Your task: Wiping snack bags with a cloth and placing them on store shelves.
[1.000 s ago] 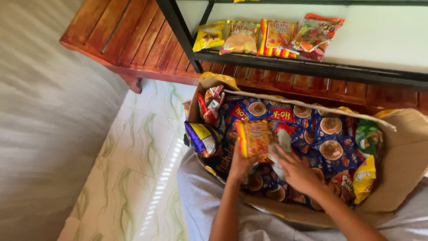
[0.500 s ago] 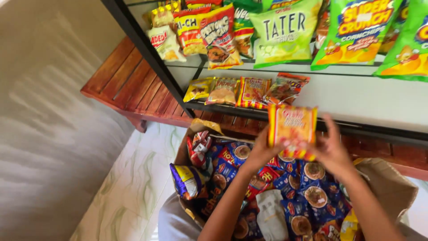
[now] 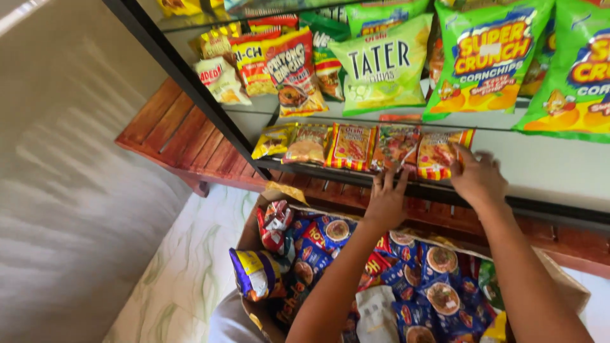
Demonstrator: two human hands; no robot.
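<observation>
Black metal rack fills the upper view, its glass shelves loaded. Under it, a red-brown slatted wooden bench on pale green-veined floor tiles. Against my lap, an open cardboard box, packed with blue noodle packets, a purple-and-yellow snack bag hanging at its left edge. Upper shelf: big green chip bags standing upright, a paler green bag beside them, smaller red and yellow bags further left. Lower shelf: a row of small packets leaning side by side, yellow packet at the left end. My right hand grips the orange-and-yellow striped packet at the right end of that row, fingers curled over its right edge; the packet stands on the lower shelf, touching its neighbour. My left hand is unclenched, fingers spread, fingertips at the bottom edge of the neighbouring green-and-red packet, holding nothing.
</observation>
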